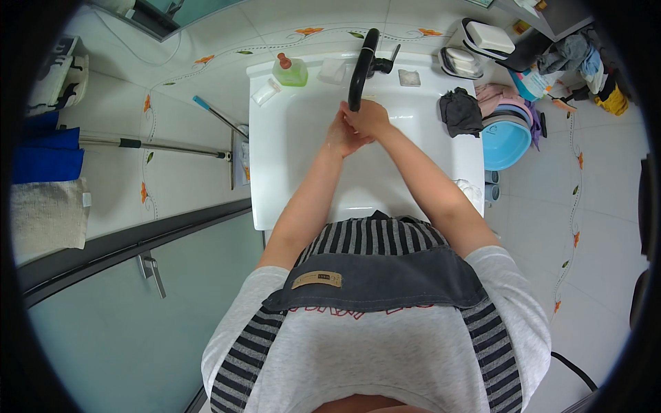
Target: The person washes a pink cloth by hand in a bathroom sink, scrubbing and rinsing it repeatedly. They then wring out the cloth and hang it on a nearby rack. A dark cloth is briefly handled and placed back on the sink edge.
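Note:
My left hand [341, 135] and my right hand [371, 120] meet under the black faucet [355, 77], over the white washbasin [289, 170]. The right hand lies across the left, palms toward each other. Their skin looks wet. What lies between the palms is hidden, and I cannot tell whether either hand holds anything. Behind them on the basin's back ledge stand a bottle of green liquid soap [292, 74] with a reddish-brown pump and a small clear bottle [266, 93] lying tilted. The faucet's lever [395, 53] points up and to the right.
A dark crumpled cloth [460, 112] lies on the basin's right rim, with a white cloth [467, 191] nearer me. Soap boxes [461, 63] stand at the back right corner. Blue basins [506, 142] hang at the right. Left are a metal rail [175, 147] and a glass door [170, 330].

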Demonstrator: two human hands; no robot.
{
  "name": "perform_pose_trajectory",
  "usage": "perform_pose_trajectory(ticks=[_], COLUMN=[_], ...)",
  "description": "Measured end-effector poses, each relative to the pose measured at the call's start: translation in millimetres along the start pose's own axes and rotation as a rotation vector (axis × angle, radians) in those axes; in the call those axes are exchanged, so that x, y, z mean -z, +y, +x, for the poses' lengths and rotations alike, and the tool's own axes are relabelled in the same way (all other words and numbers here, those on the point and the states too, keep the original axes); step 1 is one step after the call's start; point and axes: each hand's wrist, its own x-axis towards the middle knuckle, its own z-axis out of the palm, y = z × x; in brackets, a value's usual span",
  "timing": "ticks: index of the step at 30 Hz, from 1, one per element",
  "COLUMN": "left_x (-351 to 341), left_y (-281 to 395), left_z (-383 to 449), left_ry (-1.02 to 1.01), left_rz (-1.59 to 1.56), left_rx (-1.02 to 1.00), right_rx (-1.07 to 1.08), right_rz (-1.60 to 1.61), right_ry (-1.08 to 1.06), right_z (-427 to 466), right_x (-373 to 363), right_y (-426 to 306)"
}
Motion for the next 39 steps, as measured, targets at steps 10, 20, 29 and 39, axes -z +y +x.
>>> perform_pose_trajectory(ticks=[10, 20, 29, 39], left_x=[91, 13, -7, -3], left_y=[39, 42, 22, 24], left_z=[-3, -19, -15, 7], left_ry=[0.219, -0.153, -0.212, -0.149], left_rz=[0.392, 1.231, 1.175, 0.566], left_rx=[-0.175, -0.416, -0.413, -0.561], right_rx=[0.056, 0.237, -0.367, 0.012], right_rz=[0.529, 0.515, 0.474, 0.934], right_ry=[-0.152, -0.16, -0.275, -0.456], right_z=[-10, 3, -40, -42], right_x=[66, 48, 44, 14], right_y=[39, -10, 87, 27])
